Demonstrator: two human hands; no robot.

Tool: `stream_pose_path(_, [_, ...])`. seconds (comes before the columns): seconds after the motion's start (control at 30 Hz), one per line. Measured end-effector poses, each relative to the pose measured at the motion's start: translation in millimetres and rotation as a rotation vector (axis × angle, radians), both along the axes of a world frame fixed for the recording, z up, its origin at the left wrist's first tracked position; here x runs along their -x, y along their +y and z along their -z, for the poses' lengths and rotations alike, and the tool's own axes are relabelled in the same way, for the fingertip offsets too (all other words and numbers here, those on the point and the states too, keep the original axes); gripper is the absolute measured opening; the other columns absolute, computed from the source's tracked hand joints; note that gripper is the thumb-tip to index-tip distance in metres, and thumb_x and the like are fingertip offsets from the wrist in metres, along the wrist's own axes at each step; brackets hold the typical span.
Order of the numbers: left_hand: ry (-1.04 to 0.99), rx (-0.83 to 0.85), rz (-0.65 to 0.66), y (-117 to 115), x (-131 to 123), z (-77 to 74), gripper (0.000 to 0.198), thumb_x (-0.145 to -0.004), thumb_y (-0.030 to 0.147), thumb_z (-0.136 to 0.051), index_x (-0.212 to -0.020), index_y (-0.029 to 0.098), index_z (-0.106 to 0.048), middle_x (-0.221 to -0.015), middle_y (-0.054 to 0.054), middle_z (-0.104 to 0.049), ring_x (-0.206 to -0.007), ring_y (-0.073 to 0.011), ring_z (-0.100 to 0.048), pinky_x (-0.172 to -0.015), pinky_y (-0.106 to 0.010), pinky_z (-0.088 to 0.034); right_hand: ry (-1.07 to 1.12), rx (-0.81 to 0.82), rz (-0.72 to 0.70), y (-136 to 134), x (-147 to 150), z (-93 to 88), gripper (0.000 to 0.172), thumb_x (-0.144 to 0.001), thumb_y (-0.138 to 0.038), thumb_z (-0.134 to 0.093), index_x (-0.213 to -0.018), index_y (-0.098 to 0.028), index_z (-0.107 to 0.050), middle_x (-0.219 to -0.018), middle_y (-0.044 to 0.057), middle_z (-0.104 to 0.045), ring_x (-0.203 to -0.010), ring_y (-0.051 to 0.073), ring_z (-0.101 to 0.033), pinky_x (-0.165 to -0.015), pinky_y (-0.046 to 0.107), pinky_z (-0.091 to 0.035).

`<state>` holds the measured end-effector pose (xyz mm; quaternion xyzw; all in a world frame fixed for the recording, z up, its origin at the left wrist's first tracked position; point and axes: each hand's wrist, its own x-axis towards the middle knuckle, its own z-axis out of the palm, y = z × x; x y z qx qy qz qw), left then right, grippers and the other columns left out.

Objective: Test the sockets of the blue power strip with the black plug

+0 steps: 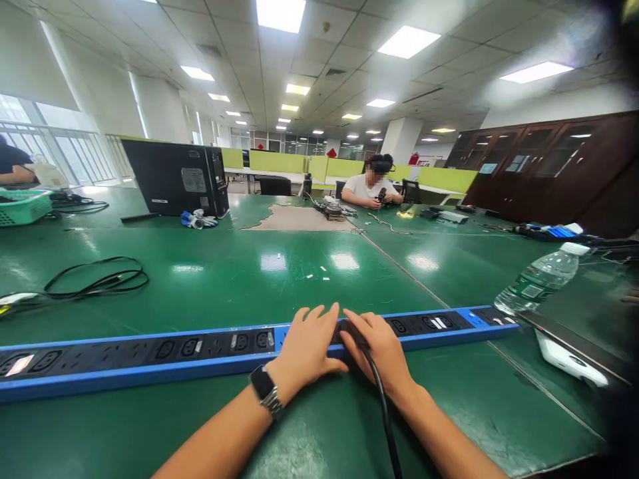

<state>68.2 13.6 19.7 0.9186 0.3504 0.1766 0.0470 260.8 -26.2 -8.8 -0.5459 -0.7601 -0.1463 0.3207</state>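
Observation:
A long power strip [214, 364], blue with black socket panels, lies across the green table in front of me. My left hand [309, 339] rests on its middle, fingers spread over the top toward the far edge and thumb pointing right along the near side. Just right of it, my right hand [382, 346] is closed around a black plug [355, 330] at the sockets. From that plug a black cable [383, 406] runs down toward me between my forearms. Whether the plug's pins are inside a socket is hidden.
A water bottle [542, 279] leans near the strip's right end, with a white device [572, 359] beside it. A coiled cable [100, 279] lies on the left. Farther back are a black computer case [172, 176], gloves [198, 219], a green basket [24, 207] and a seated person [367, 188].

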Motion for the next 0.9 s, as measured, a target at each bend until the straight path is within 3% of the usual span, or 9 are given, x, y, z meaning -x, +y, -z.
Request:
stream_pose_path(0.07, [0.002, -0.034, -0.071, 0.4, 44.2, 0.3, 0.087, -0.069, 0.048, -0.079, -0.141, 0.018, -0.04, -0.143, -0.014, -0.051, -0.134, -0.0336, -0.042, -0.111, -0.052, -0.03, 0.02, -0.106, 0.014, 0.7, 8.5, -4.3, 0.026, -0.093, -0.032, -0.051, -0.112, -0.017, -0.062, -0.084, 0.006, -0.066, -0.076, 0.019, -0.059, -0.072, 0.033, -0.047])
stream_pose_path(0.17, [0.026, -0.01, -0.222, -4.7, 112.3, 2.2, 0.076, -0.069, 0.046, -0.081, -0.133, 0.02, -0.052, -0.136, -0.012, -0.058, -0.128, -0.0337, -0.049, -0.108, -0.053, -0.035, 0.093, -0.218, -0.056, -4.4, 39.3, -16.2, 0.022, -0.092, -0.027, -0.053, -0.109, -0.017, -0.061, -0.085, 0.006, -0.067, -0.076, 0.019, -0.058, -0.074, 0.033, -0.045])
stream_pose_path(0.23, [0.035, 0.0, -0.272, -11.0, 143.3, 6.0, 0.068, -0.071, 0.04, -0.079, -0.131, 0.019, -0.054, -0.136, -0.012, -0.058, -0.125, -0.0321, -0.052, -0.107, -0.05, -0.038, 0.099, -0.183, -0.11, -6.8, 68.6, -22.0, 0.02, -0.092, -0.028, -0.053, -0.107, -0.018, -0.061, -0.084, 0.006, -0.067, -0.075, 0.019, -0.058, -0.073, 0.032, -0.044])
stream_pose_path(0.3, [0.026, -0.025, -0.277, -17.1, 158.3, 11.1, 0.065, -0.073, 0.036, -0.078, -0.132, 0.02, -0.055, -0.139, -0.012, -0.055, -0.126, -0.0313, -0.051, -0.108, -0.049, -0.039, 0.088, -0.09, -0.125, -5.6, 96.4, -22.2, 0.019, -0.094, -0.032, -0.051, -0.103, -0.019, -0.062, -0.081, 0.004, -0.067, -0.074, 0.018, -0.058, -0.07, 0.03, -0.043])
stream_pose_path(0.43, [-0.01, -0.092, -0.254, -22.7, 158.1, 18.9, 0.061, -0.076, 0.038, -0.074, -0.132, 0.021, -0.055, -0.141, -0.011, -0.054, -0.128, -0.0318, -0.05, -0.108, -0.051, -0.039, 0.093, 0.055, -0.039, 3.6, 125.4, -14.4, 0.023, -0.095, -0.036, -0.048, -0.104, -0.021, -0.062, -0.083, 0.004, -0.067, -0.075, 0.018, -0.061, -0.069, 0.029, -0.042])
stream_pose_path(0.73, [-0.099, -0.077, -0.27, -20.3, 154.8, 21.0, 0.053, -0.08, 0.036, -0.069, -0.129, 0.019, -0.057, -0.135, -0.012, -0.059, -0.124, -0.0321, -0.053, -0.106, -0.054, -0.041, 0.052, 0.187, 0.109, 7.1, 123.3, -24.3, 0.026, -0.096, -0.04, -0.044, -0.088, -0.022, -0.062, -0.075, 0.002, -0.065, -0.07, 0.018, -0.058, -0.066, 0.027, -0.037])
stream_pose_path(0.9, [-0.154, -0.028, -0.242, -19.6, 144.2, 12.9, 0.05, -0.081, 0.034, -0.067, -0.127, 0.018, -0.058, -0.13, -0.013, -0.062, -0.12, -0.0314, -0.055, -0.105, -0.053, -0.042, -0.015, 0.152, 0.034, 8.9, 127.7, -25.0, 0.017, -0.093, -0.033, -0.05, -0.091, -0.021, -0.061, -0.077, 0.002, -0.063, -0.072, 0.017, -0.057, -0.065, 0.027, -0.035])
